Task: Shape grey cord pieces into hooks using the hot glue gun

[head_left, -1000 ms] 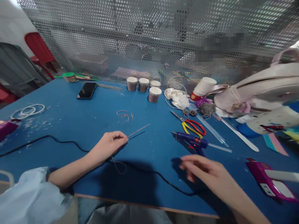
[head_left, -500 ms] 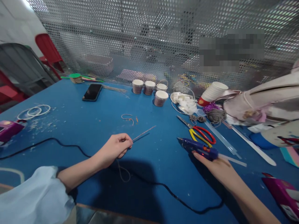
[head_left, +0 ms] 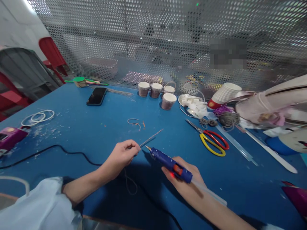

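Note:
My left hand [head_left: 124,153] pinches a thin, yarn-wrapped wire [head_left: 151,138] that points away to the upper right. From under that hand a loose loop of grey yarn [head_left: 130,182] trails onto the table. My right hand [head_left: 189,179] grips a dark blue glue gun [head_left: 168,161] with a red light showing and a clear glue stick [head_left: 211,191] poking out of its back. The gun's metal tip lies close to the wire beside my left fingertips; whether they touch I cannot tell.
Red-and-yellow scissors [head_left: 211,140] lie right of the gun. Several paper cups [head_left: 168,101] stand at the back, near a phone [head_left: 96,96]. A black cord [head_left: 69,152] crosses the blue table [head_left: 115,121]. Purple devices sit left [head_left: 11,139] and right [head_left: 296,198].
My right hand has lifted the glue gun from beside the scissors and swung it left, bringing its tip up to the wire. My left hand keeps its pinch.

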`<state>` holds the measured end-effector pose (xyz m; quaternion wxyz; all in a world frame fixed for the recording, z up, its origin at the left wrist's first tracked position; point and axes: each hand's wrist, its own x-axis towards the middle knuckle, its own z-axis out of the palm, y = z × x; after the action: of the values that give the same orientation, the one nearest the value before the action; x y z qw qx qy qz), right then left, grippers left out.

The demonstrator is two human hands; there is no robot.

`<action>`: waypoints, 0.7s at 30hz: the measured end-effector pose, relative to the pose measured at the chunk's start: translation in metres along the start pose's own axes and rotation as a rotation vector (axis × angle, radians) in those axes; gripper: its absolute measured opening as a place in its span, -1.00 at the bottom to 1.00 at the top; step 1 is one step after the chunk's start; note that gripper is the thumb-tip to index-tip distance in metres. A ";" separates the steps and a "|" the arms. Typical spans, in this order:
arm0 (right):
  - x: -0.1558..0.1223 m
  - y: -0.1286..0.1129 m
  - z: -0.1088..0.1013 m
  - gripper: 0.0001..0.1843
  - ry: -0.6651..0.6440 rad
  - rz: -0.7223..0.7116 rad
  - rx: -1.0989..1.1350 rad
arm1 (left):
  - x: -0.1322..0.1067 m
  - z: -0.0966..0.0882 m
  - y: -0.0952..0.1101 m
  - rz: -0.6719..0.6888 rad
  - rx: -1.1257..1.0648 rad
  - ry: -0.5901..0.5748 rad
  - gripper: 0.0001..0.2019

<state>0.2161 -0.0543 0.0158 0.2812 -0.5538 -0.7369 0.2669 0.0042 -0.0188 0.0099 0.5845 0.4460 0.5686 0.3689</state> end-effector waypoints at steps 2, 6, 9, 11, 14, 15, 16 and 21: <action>0.000 0.001 0.001 -0.81 0.023 0.021 0.012 | -0.001 0.001 0.003 -0.016 -0.005 0.016 -0.81; -0.001 0.001 0.002 -0.81 0.019 0.025 0.035 | -0.002 0.003 0.005 -0.035 0.002 0.007 -0.73; 0.000 0.002 0.004 -0.82 0.020 -0.004 0.034 | -0.002 0.004 0.004 -0.048 0.002 -0.009 -0.71; 0.001 0.004 0.006 -0.83 0.017 -0.023 0.037 | -0.003 0.004 0.003 -0.060 0.008 -0.008 -0.70; 0.003 0.008 0.007 -0.85 0.008 -0.056 0.050 | -0.002 0.003 0.001 -0.065 -0.005 -0.058 -0.67; 0.003 0.009 0.007 -0.85 0.005 -0.066 0.055 | -0.002 0.003 0.000 -0.067 -0.012 -0.085 -0.67; 0.003 0.010 0.006 -0.85 0.004 -0.073 0.059 | -0.002 0.002 -0.001 -0.071 -0.018 -0.110 -0.68; 0.003 0.013 0.003 -0.85 0.028 -0.052 0.048 | 0.001 0.002 -0.004 -0.079 -0.010 -0.154 -0.69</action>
<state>0.2219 -0.0487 0.0050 0.3116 -0.5312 -0.7404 0.2693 0.0056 -0.0193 0.0055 0.6429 0.4475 0.5372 0.3128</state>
